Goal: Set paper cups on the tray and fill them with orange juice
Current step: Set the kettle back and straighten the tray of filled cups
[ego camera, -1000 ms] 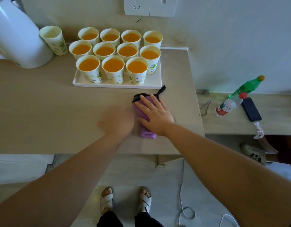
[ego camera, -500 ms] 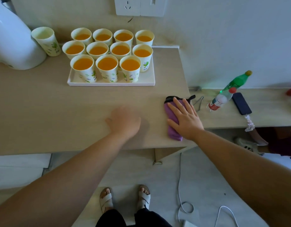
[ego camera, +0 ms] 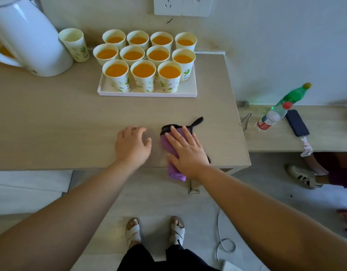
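The right hand (ego camera: 185, 151) lies flat, fingers straight, pressing a purple cloth (ego camera: 175, 173) at the table's (ego camera: 51, 124) near edge. Just beside it the left hand (ego camera: 132, 146) rests loosely curled, holding nothing. Well beyond both hands' fingertips, juice-filled paper cups (ego camera: 143, 70) stand on the tray (ego camera: 147, 93).

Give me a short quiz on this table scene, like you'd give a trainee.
1. How many juice-filled cups stand on the tray?
2. True or false: the right hand lies flat on the purple cloth.
3. The cup without juice stands: A) beside the white kettle, off the tray; B) on the tray; C) in a hand.
Key: 1. eleven; 2. true; 3. A.
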